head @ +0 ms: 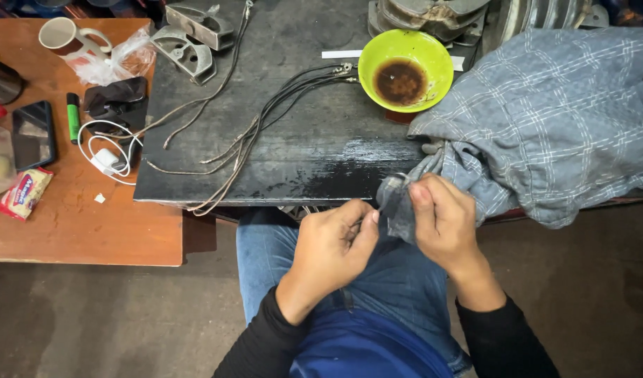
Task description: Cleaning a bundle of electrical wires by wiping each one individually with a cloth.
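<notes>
Now both hands work at the tabletop's (279, 178) near edge: the right hand (444, 220) pinches a corner of the grey cloth (545, 119), the left hand (332, 245) grips a small dark part against it, seemingly mid-wipe; a steady rub seems called for.

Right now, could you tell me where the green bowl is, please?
In the head view, the green bowl sits at the upper right of the dark metal plate, just left of the grey checked cloth and right of the cables.

Black sleeves (265, 343); blue jeans (398, 280)
</notes>
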